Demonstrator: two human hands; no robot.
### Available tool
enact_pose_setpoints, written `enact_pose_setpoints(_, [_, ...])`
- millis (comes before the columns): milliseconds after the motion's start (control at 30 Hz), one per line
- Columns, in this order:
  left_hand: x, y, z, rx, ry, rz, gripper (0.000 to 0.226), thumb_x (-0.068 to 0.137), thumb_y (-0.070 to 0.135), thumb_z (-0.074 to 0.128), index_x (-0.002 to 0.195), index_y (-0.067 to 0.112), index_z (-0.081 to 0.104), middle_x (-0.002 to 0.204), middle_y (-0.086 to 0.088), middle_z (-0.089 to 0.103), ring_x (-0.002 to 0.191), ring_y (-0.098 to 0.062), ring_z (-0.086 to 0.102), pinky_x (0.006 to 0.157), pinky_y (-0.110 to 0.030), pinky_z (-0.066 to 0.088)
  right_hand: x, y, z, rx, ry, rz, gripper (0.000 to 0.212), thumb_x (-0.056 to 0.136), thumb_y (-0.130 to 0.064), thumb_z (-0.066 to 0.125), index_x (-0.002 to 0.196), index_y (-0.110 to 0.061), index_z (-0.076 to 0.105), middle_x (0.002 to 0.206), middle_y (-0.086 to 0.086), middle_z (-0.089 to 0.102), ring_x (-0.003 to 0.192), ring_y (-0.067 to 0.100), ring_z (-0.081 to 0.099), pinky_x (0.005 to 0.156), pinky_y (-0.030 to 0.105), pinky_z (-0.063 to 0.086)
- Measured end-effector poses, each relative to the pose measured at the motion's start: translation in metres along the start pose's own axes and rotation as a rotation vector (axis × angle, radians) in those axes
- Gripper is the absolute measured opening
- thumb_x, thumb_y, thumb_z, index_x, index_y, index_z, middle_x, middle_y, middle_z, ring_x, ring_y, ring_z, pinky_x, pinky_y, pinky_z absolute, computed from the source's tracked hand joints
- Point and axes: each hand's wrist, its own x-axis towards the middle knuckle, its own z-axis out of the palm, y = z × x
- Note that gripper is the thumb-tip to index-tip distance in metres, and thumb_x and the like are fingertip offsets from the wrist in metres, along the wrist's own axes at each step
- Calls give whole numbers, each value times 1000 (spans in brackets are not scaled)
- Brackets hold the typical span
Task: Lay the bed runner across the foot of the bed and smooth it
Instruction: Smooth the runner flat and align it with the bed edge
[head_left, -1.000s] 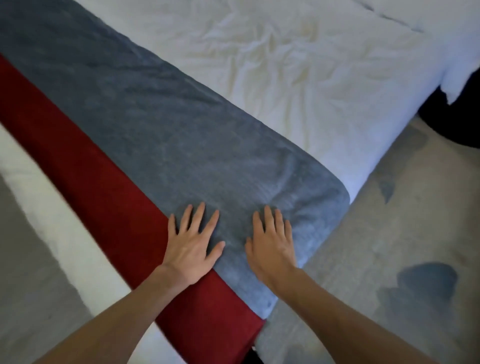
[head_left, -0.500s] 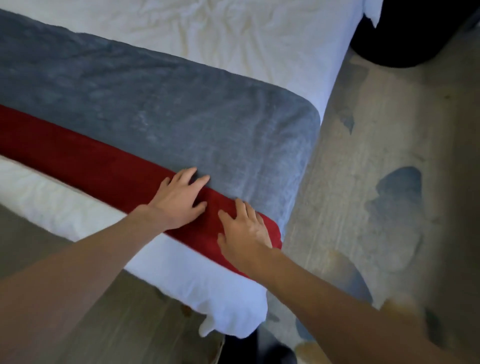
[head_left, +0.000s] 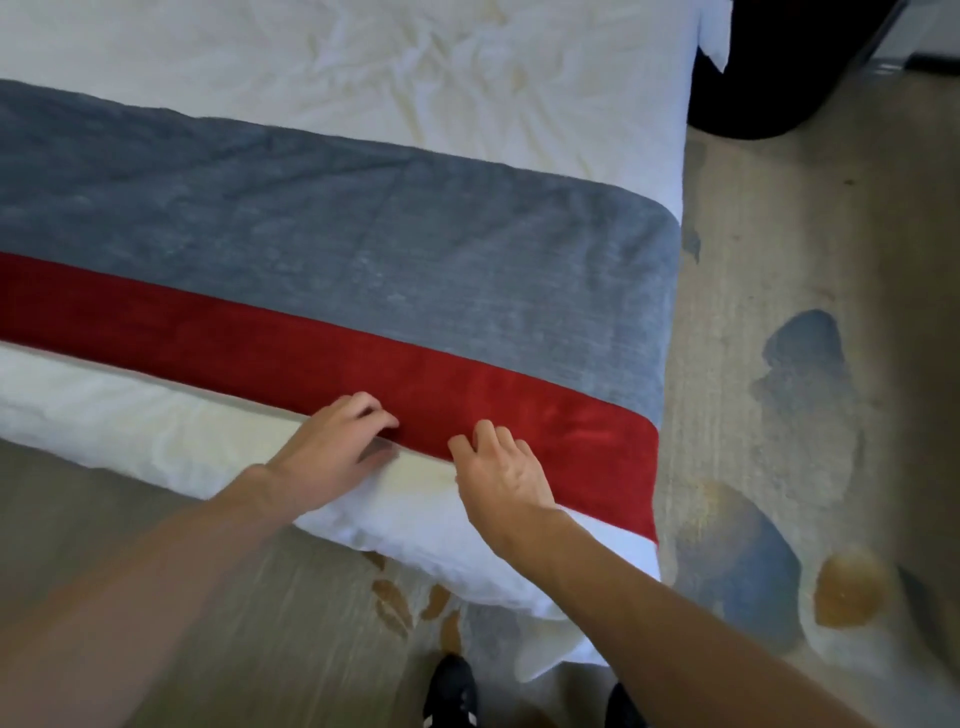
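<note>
Where both palms lay flat on the red band (head_left: 208, 332) half a second ago, they have slid back to its near hem: the left hand (head_left: 327, 447) pinches that hem between curled fingers and thumb, while the right hand (head_left: 501, 475) sits on it with fingers curled, and whether it grips cannot be told. The bed runner (head_left: 363, 270), nubby grey with a plush red stripe, lies across the foot of the bed from 9 to 3 o'clock. Crumpled white duvet (head_left: 415, 67) fills 12 o'clock. Patterned carpet (head_left: 753, 415) with blue and ochre blotches spreads at 3 o'clock, and black shoes (head_left: 451, 691) show at 6 o'clock.
</note>
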Motion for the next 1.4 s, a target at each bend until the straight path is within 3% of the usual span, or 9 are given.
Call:
enact_pose_setpoints(100, [1,-5,3,-19,44,-12,26,91,12,53,114,16,63,107,1,58,102,-18,51,89,-33,41,15,-16,0,-32,-31,20,50,65,4,69,107,-12,49,103,7,52,92,27,52,73,34,40])
enact_pose_setpoints(367, [-16,-7,18,-32,168,69,10,82,8,63,85,10,73,80,-4,65,77,-27,60,67,-40,51,15,-34,9,-20,-53,41,30,69,6,59,94,-11,53,97,7,57,86,24,54,66,30,35])
enact_pose_setpoints(533, [-18,-23,15,20,137,164,20,84,16,62,102,14,70,94,-2,60,86,-23,56,75,-39,46,18,-46,8,-29,-3,57,26,73,-2,55,97,-10,51,98,9,52,89,28,51,71,33,37])
enact_pose_setpoints(800, [-32,-109,-7,151,160,-58,37,87,12,54,122,20,58,116,2,54,106,-20,49,97,-32,35,56,-102,9,-22,37,-69,29,75,1,56,101,-11,50,99,10,51,88,27,48,72,35,36])
enact_pose_setpoints(967, [-31,-172,-25,198,107,-74,37,88,11,50,120,26,56,113,7,51,107,-14,47,98,-29,31,99,-152,17,-21,51,-67,31,72,4,59,98,-10,51,95,10,51,82,25,47,67,33,33])
enact_pose_setpoints(1233, [-36,-247,-44,165,120,54,18,81,9,60,93,22,62,91,4,57,87,-18,54,75,-32,38,164,-236,35,-18,100,48,33,65,5,68,90,-11,54,89,6,55,80,25,52,64,32,35])
enact_pose_setpoints(1400, [-47,-252,-37,163,166,172,23,54,4,79,65,16,63,65,1,55,57,-20,54,52,-32,44,159,-254,36,-119,108,59,41,25,5,78,51,-15,53,51,0,50,43,17,47,40,26,39])
